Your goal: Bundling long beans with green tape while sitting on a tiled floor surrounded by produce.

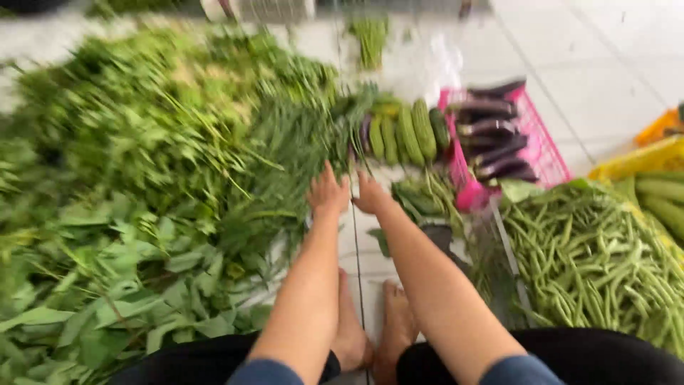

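Both my arms reach forward over the tiled floor. My left hand and my right hand are side by side at the near edge of a bundle of long thin green stalks. Motion blur hides the fingers, so I cannot tell whether they grip the stalks. My bare feet rest on the tiles below my arms. Just beyond the hands lie several green cucumbers.
A big heap of leafy greens fills the left side. A pink basket holds dark purple aubergines. A pile of green beans lies at right, next to yellow crates with long green gourds.
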